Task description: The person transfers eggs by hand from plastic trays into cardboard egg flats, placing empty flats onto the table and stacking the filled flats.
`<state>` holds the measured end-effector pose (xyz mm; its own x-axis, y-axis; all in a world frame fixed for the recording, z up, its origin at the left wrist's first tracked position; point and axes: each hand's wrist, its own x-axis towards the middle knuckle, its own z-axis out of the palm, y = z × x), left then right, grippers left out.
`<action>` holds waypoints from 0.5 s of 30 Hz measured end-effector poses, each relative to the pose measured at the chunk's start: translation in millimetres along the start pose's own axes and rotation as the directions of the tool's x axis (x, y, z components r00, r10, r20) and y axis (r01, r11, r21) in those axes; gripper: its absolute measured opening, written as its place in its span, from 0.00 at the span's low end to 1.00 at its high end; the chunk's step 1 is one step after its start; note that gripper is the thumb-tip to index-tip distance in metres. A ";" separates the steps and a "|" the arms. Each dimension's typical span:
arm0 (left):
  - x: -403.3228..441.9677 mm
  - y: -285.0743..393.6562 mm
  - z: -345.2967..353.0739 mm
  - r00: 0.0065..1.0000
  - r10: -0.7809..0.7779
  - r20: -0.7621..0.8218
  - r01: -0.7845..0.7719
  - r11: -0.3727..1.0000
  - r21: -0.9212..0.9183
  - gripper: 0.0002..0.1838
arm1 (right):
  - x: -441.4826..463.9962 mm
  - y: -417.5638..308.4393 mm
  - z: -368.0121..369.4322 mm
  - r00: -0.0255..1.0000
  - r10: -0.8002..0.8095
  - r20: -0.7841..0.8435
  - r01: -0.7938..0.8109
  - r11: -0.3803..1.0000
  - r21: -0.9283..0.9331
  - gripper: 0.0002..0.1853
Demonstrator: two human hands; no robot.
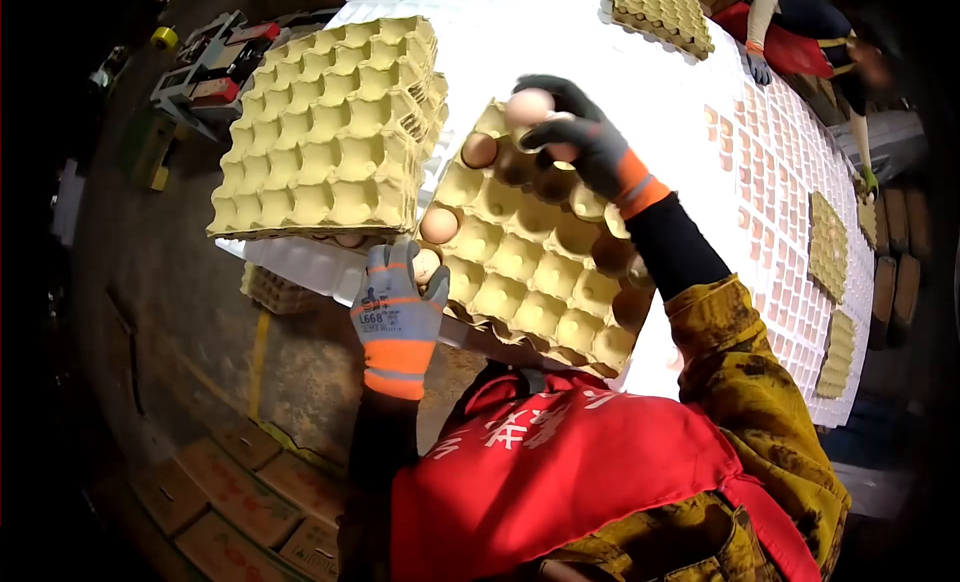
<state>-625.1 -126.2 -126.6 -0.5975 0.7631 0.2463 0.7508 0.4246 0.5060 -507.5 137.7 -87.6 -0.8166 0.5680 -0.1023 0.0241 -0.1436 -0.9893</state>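
Note:
My right hand point(590, 147), in a dark glove with an orange cuff, holds two eggs, a front egg point(530, 107) and a second egg point(563, 147), above a yellow egg tray point(515, 297). My left hand point(395, 297), in a grey and orange glove, is at the tray's left edge. Its thumb and fingers close around a pale egg point(426, 266). A brown egg point(439, 225) and another egg point(480, 151) sit in cups along that side. Most of the other visible cups hold no egg; my right hand and its shadow obscure some.
A tall stack of yellow egg trays point(320, 132) stands left of the tray. On the right, rows of eggs point(765, 172) fill white holders on the table. A co-worker's gloved hand point(758, 66) is at the far edge. Cardboard boxes point(240, 492) lie below left.

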 end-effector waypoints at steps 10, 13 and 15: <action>11.4 16.6 -35.6 0.946 0.039 0.323 0.318 0.103 -0.943 0.27 | 35.4 13.8 34.2 0.987 -0.103 0.124 0.130 0.060 -0.990 0.24; 38.4 11.4 -45.2 0.864 0.000 0.504 0.472 0.350 -0.809 0.26 | 12.9 7.8 11.9 0.971 -0.232 -0.050 0.080 0.517 -0.852 0.28; 54.1 31.7 -52.9 0.931 0.326 0.167 -0.254 0.903 -0.347 0.22 | -27.9 -8.8 -2.7 0.978 -0.079 -0.191 -0.015 0.893 -0.449 0.31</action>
<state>-648.5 -97.3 -53.5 -0.2642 0.9297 0.2564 0.7317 0.0201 0.6813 -483.4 125.3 -76.3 -0.6907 0.7219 -0.0414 0.2932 0.2273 -0.9287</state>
